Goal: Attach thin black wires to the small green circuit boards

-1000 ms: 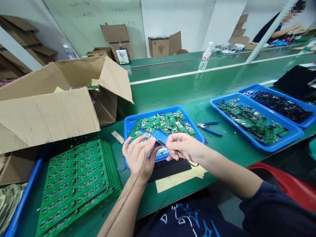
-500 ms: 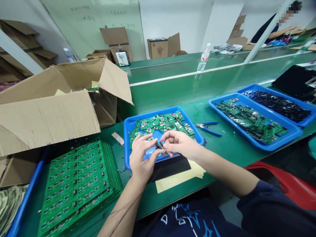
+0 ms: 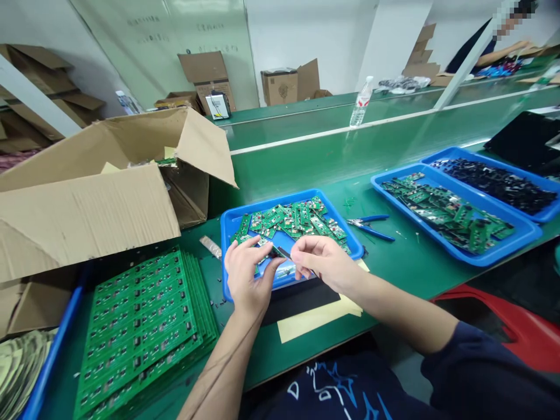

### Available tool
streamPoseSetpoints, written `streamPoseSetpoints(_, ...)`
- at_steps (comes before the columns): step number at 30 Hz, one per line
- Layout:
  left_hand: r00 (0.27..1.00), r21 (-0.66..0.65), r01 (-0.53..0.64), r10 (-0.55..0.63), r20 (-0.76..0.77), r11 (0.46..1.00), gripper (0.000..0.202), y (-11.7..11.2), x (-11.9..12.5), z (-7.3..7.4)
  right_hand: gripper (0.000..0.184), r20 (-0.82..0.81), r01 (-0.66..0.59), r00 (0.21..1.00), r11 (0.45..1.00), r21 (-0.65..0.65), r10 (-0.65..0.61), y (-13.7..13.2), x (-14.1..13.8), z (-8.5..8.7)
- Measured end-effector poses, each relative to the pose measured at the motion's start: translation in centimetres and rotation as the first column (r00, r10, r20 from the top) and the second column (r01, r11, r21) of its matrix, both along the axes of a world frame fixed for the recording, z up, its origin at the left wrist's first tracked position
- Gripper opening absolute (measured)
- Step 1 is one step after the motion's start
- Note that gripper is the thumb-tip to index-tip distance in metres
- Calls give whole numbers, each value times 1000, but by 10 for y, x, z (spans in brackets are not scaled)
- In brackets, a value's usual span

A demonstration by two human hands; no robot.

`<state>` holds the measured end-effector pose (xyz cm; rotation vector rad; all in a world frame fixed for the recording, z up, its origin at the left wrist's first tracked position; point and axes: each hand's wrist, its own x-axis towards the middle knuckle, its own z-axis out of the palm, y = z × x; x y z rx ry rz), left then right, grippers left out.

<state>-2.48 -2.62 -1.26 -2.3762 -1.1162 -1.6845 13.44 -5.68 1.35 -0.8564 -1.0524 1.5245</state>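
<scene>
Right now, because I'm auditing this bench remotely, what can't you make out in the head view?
The small dark strip between the left hand and right hand: too small to identify, partly covered by fingers.

Green circuit boards in the blue tray: those beneath the hands are hidden.

Cardboard box: its flaps hide the inside.

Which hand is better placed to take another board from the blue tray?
Left, probably: the left hand hangs over the blue tray's corner, its fingers at the green circuit boards. The right hand sits farther off, fingertips by a small dark part.
</scene>
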Motion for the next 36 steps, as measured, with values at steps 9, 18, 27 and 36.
streamPoseSetpoints(9, 999, 24, 31, -30, -25, 999, 18, 0, 0, 0, 26, -307, -270, 935, 915, -298, 176, 6, 2, -7)
streamPoseSetpoints(18, 969, -215, 207, -170, 180, 954, 20, -2, 3, -2, 21, 3, -55, 998, 997, -61, 55, 9, 2, -12)
streamPoseSetpoints(27, 870, -429, 423, -225, 439, 798, 23, -5, 5, -3, 30, 148, 2, 989, 997, 83, -14, 12, 4, -15)
streamPoseSetpoints(36, 864, -552, 483, -266, 428, 680, 22, -5, 6, 1, 11, 435, 32, 704, 638, 770, -561, 15, 20, -17)
